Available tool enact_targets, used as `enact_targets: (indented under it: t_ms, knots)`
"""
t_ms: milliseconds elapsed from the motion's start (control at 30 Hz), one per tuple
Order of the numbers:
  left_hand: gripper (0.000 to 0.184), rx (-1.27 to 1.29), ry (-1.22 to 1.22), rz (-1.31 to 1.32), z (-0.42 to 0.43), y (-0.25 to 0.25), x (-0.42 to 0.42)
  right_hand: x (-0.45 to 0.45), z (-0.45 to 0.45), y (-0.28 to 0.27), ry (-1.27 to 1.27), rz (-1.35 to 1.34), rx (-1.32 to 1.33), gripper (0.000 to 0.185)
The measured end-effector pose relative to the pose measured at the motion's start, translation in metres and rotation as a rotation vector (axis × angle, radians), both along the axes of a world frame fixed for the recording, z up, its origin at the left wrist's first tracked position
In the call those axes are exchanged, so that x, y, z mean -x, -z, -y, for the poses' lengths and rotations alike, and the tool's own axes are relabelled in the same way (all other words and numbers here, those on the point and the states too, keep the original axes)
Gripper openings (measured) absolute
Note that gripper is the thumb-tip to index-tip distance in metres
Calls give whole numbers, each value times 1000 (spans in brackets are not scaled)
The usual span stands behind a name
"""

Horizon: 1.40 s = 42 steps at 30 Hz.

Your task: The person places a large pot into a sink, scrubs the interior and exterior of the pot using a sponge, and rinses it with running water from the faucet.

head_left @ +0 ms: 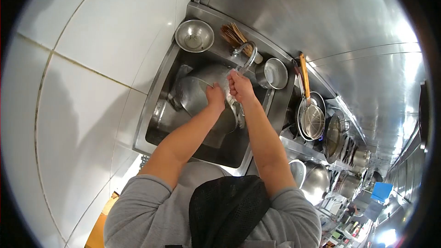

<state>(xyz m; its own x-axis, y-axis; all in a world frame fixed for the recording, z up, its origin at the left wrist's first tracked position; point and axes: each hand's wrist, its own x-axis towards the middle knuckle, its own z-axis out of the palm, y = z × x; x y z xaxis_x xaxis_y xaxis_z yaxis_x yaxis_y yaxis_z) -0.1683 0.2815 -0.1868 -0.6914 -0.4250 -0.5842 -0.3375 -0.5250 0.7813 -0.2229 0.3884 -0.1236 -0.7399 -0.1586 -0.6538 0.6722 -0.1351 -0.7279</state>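
Note:
A large, shiny round metal bowl [190,93] lies tilted in the steel sink [158,131]. My left hand [215,96] is closed at the bowl's rim, with its fingertips partly hidden. Just right of it, my right hand [240,86] is curled into a fist close below the curved tap [252,54]. What the right fingers hold, if anything, is hidden. Between and below my hands, a bright whitish streak that looks like running water passes over the bowl.
A small steel bowl [194,36] sits on the sink's back left corner. Behind the tap stands a bundle of wooden sticks [236,36], with a steel pot [274,73] to its right. Strainers [313,121] and pans line the right side. A tiled wall [87,105] borders the left.

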Motion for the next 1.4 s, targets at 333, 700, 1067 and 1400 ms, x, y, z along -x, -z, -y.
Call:
enact_targets:
  t_ms: [333,700,1067,1400]
  knots:
    - [27,-679,-266,-18,47,26,7,13,22,-30,-159,-175,88,34]
    - [29,-804,-317,-98,88,11,6,-9,19,-54,-199,-670,-905,34]
    - [39,1578,419,-946,67,-110,10,-20,22,-8,-197,-988,-839,18]
    - [28,1255,1743,-598,30,-77,102,-50,-3,35,261,-643,-795,31]
